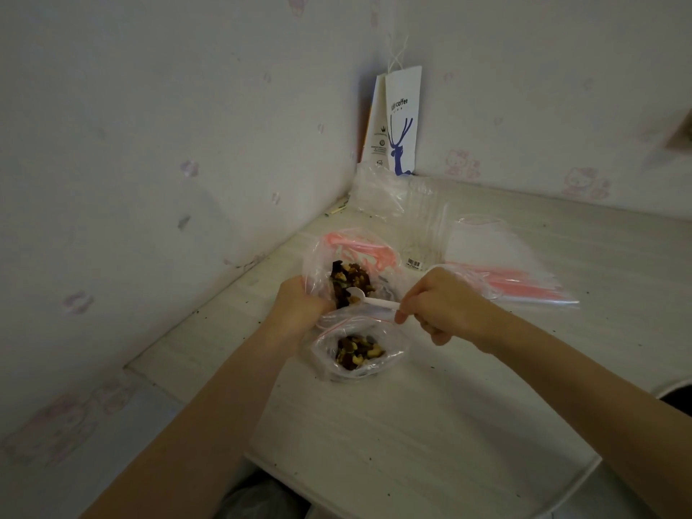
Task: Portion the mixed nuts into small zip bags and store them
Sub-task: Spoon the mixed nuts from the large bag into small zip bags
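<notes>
Head view. My left hand (299,307) is curled round bunched plastic at the near-left edge of the large clear bag (318,264). That bag lies open on the worktop (449,413), with the mixed nuts (350,279) heaped inside it.

My right hand (443,309) pinches the handle end of a white plastic spoon (376,301). The spoon's bowl rests among the nuts in the large bag. The hands are apart, each clamped on its own item.

A small zip bag (359,368) sits just on the near side of the large bag, between and below the hands. Its mouth is open, the red zip strip shows, and a portion of nuts lies at its bottom. I cannot tell whether my left hand also holds its rim.

Beyond my right hand a stack of empty zip bags (524,282) lies flat. Farther back, a clear wrapper (393,196) sits in the corner. A white paper bag (402,118) marked "coffee" leans against the wall (149,144). Dark crumbs are scattered over the worktop.
</notes>
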